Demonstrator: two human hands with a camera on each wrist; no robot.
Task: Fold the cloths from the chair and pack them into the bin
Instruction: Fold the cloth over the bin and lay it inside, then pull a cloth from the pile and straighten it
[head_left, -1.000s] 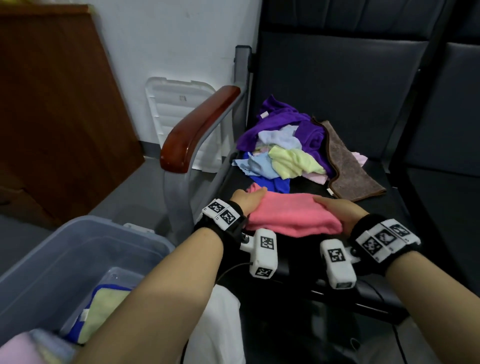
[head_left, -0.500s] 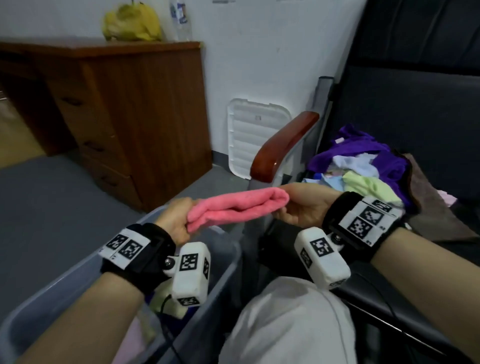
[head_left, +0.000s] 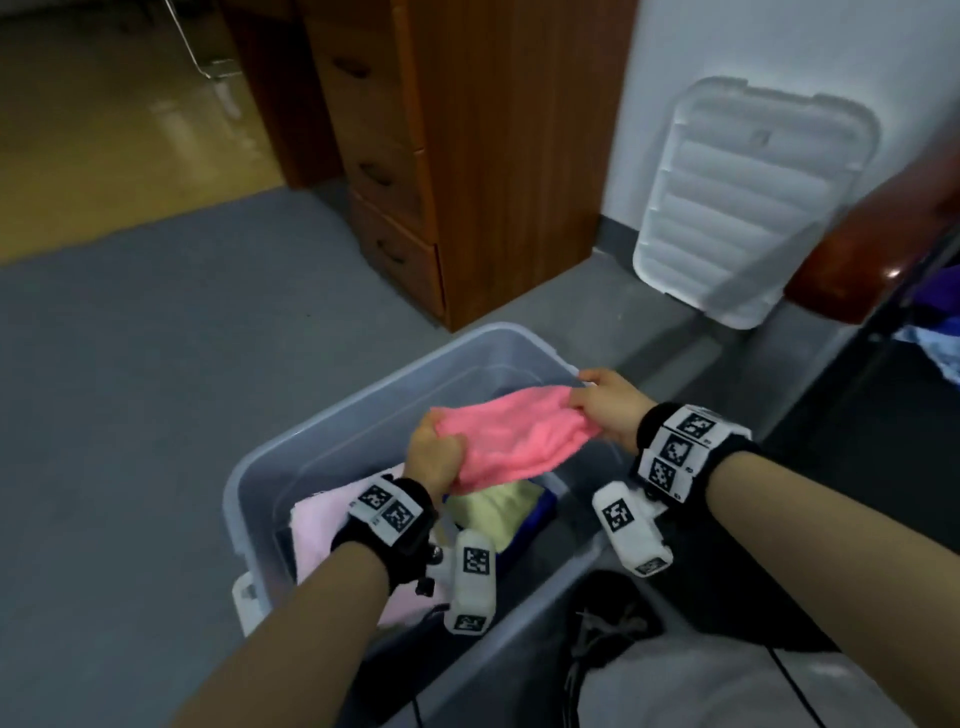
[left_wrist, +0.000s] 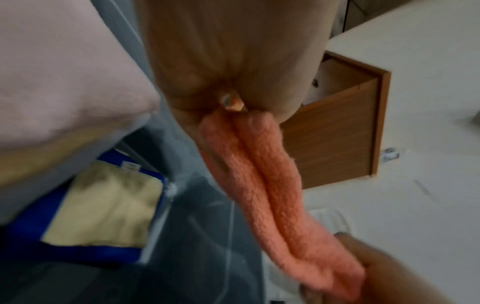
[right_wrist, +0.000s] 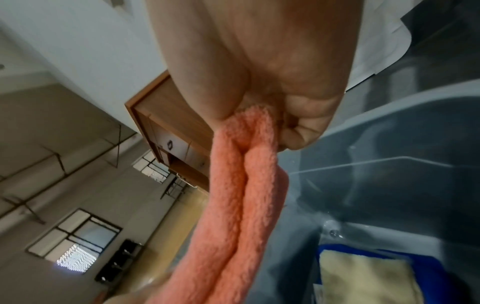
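A folded pink cloth hangs stretched between both hands above the clear plastic bin. My left hand grips its near left end; the left wrist view shows the doubled cloth coming out of that fist. My right hand pinches the far right end, and the cloth runs from those curled fingers in the right wrist view. Inside the bin lie a pale pink folded cloth, and a yellow one on a blue one.
A wooden drawer cabinet stands behind the bin. The white bin lid leans on the wall. The chair's wooden armrest and a few unfolded cloths show at the right edge. Grey floor lies to the left.
Both hands carried the folded pink cloth left, off the chair seat and past the armrest, until it hung over the bin. The head view swung left and down with them.
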